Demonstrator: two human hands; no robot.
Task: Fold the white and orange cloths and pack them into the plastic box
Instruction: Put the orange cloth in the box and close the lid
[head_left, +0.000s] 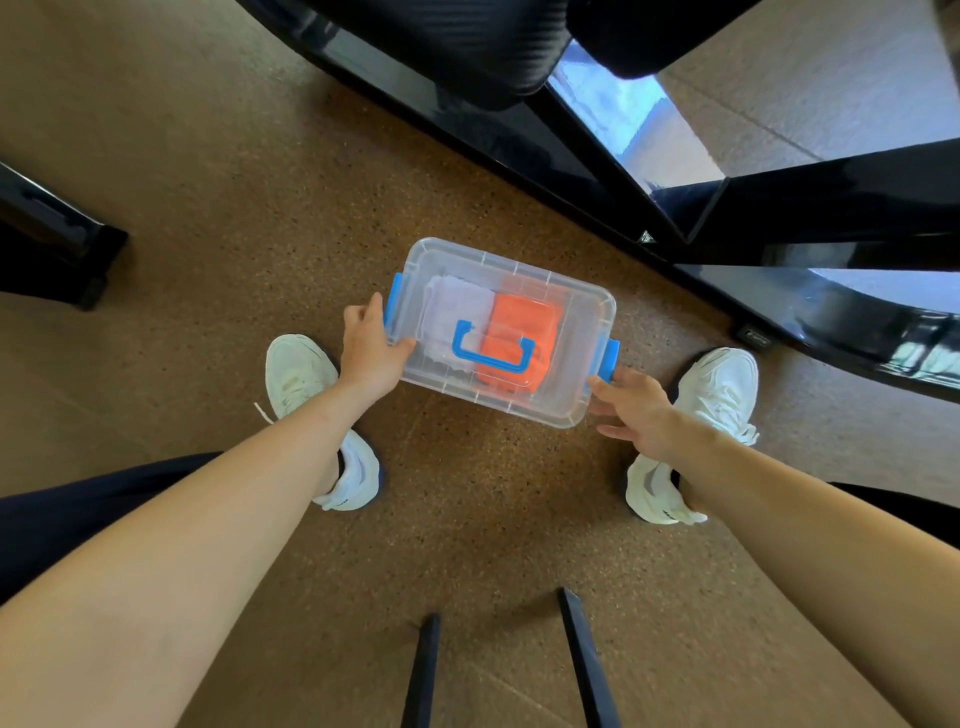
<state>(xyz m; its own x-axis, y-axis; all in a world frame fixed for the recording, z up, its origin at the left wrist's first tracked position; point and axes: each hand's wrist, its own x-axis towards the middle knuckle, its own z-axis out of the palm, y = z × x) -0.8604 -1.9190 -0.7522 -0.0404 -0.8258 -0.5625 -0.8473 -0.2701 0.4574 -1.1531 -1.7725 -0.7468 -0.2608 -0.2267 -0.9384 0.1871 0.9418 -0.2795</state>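
Both hands flank the box (519, 410). Left hand (371, 348) clasps its left end, thumb on the lid (582, 322); right hand (636, 408), fingers loosely spread, touches the right corner.

Bright daylight glares off the glossy black table (810, 208) upper right; wide-angle edges bend, shadows stay soft.

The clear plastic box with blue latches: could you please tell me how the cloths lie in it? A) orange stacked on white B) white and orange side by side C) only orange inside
B: seen through the clear plastic box, the folded white cloth lies beside the folded orange cloth, white nearer the left hand.
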